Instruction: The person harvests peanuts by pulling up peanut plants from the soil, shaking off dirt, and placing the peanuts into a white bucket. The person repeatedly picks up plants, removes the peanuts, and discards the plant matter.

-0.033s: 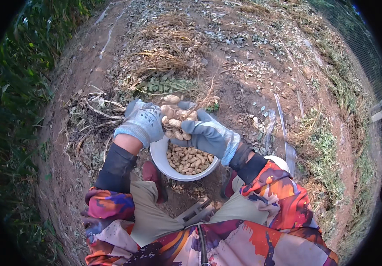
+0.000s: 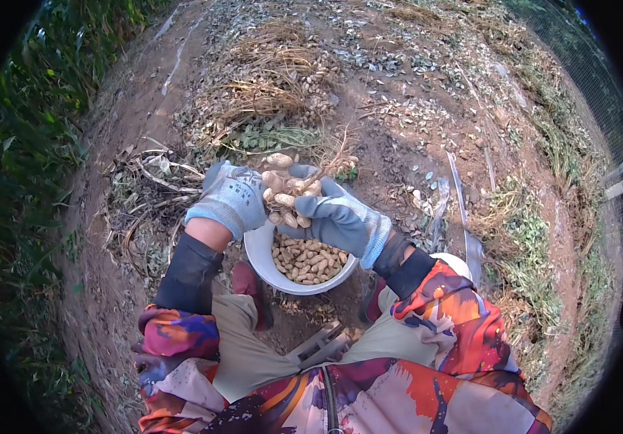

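Note:
A cluster of pale peanuts hangs between my gloved hands, above a white bucket. My left hand, in a grey-blue knit glove, closes on the left side of the cluster; its fingertips are partly hidden. From the other side my right hand grips the peanuts, its thumb laid over the lower ones and its fingers behind. Thin brown roots stick up beyond the right hand. Many loose peanuts lie inside the bucket.
A heap of pulled peanut plants lies ahead. Dry stalks sit left of my left hand. Torn plastic film is on the soil at right. Tall green plants line the left, netting the far right. My red shoes flank the bucket.

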`<state>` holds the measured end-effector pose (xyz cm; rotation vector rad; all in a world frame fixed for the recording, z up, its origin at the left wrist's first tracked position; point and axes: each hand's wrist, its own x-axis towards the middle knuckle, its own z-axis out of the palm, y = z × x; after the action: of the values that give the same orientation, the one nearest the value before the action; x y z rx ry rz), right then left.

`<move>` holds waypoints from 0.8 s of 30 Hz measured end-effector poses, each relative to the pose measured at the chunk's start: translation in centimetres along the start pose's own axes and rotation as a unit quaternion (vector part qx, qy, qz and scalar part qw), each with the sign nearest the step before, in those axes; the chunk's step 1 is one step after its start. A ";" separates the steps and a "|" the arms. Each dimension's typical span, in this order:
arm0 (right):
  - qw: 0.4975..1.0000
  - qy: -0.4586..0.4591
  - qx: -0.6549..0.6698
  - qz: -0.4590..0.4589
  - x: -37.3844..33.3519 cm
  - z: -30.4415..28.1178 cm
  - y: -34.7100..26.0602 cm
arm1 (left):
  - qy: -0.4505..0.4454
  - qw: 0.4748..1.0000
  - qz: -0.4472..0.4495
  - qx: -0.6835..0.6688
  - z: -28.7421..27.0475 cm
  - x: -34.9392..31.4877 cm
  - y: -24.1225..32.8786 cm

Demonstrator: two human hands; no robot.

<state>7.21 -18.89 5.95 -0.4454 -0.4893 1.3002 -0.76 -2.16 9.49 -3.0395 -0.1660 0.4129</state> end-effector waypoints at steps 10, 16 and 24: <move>0.995 0.046 0.001 0.085 0.0 0.0 -0.1 | 0.019 0.998 -0.003 0.056 0.7 0.0 0.0; 0.982 0.059 -0.157 0.083 0.1 0.6 -0.4 | 0.021 1.000 0.010 0.012 0.9 -0.7 -0.6; 0.933 0.113 -0.314 0.132 0.3 0.1 -0.7 | -0.036 0.999 0.010 -0.023 -0.4 -1.2 0.2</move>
<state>7.75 -18.75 6.46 -1.2179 -0.6644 1.3082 -1.74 -2.54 10.20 -3.0752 -0.1501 0.5263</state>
